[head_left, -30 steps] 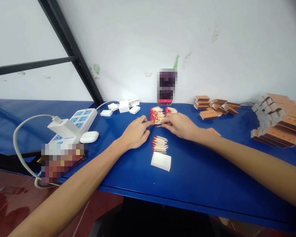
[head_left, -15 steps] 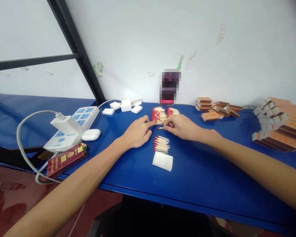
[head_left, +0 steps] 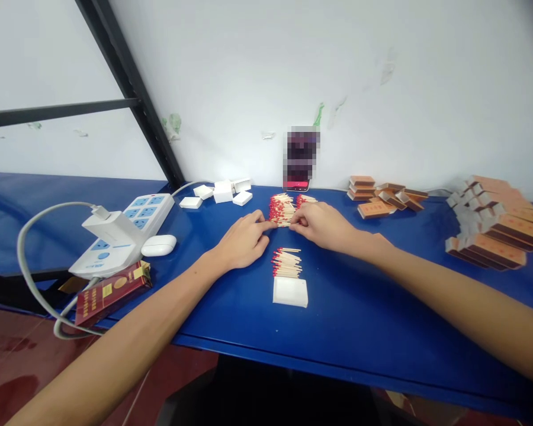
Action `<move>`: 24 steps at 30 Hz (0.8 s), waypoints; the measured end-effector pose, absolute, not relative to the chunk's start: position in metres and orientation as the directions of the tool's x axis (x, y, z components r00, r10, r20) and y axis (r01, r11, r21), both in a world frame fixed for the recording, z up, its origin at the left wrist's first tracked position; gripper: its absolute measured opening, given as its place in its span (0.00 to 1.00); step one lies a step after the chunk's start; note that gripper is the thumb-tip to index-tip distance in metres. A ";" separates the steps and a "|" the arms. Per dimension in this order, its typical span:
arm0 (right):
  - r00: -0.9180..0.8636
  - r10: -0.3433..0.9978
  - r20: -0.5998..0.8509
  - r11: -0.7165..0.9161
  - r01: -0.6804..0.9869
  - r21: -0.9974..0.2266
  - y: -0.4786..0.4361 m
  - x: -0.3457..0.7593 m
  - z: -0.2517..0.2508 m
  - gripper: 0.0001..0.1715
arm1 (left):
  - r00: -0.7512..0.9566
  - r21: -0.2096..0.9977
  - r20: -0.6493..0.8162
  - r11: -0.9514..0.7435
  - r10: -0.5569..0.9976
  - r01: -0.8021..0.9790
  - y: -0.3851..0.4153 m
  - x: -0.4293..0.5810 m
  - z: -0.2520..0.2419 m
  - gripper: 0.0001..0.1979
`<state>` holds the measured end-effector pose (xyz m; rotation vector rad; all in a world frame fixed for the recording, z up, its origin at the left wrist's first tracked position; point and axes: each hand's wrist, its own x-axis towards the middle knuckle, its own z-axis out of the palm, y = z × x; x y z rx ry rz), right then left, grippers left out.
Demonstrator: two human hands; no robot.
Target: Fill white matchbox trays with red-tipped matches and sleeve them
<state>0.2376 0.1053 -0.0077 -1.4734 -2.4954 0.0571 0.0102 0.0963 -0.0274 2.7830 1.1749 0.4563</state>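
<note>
My left hand rests on the blue table with its index finger stretched out, the fingertip touching the red-headed end of a match pile. Opposite it, my right hand has thumb and index finger pinched at the bare ends of the lowest matches in that pile. A second match pile lies behind my right hand, partly hidden by it. Nearer to me is a smaller loose group of matches, red heads to the left. Just below that group lies a shallow white matchbox tray.
Several white trays lie at the back left. Orange matchboxes and a larger matchbox stack stand right. A phone leans on the wall. A power strip, white earbud case and red box are left.
Both hands have edged closer to the large pile. The single match that lay apart in front of it now sits against its lower edge. The view has shifted slightly.
</note>
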 end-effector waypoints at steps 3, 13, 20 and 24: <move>-0.480 0.854 0.200 0.507 0.854 -0.117 0.110 0.237 -0.014 0.11 | 0.660 0.181 0.234 -0.699 0.714 0.692 0.096 0.010 -0.027 0.23; -0.545 0.814 0.200 0.563 0.825 -0.046 0.112 0.242 -0.010 0.15 | 0.646 0.197 0.242 -0.689 0.724 0.698 0.096 0.009 -0.026 0.22; -0.534 0.822 0.199 0.560 0.821 -0.109 0.114 0.242 -0.013 0.12 | 0.638 0.203 0.245 -0.682 0.730 0.703 0.096 0.006 -0.026 0.23; -0.536 0.825 0.179 0.560 0.818 -0.132 0.100 0.241 -0.010 0.10 | 0.642 0.210 0.243 -0.685 0.727 0.697 0.096 0.006 -0.026 0.23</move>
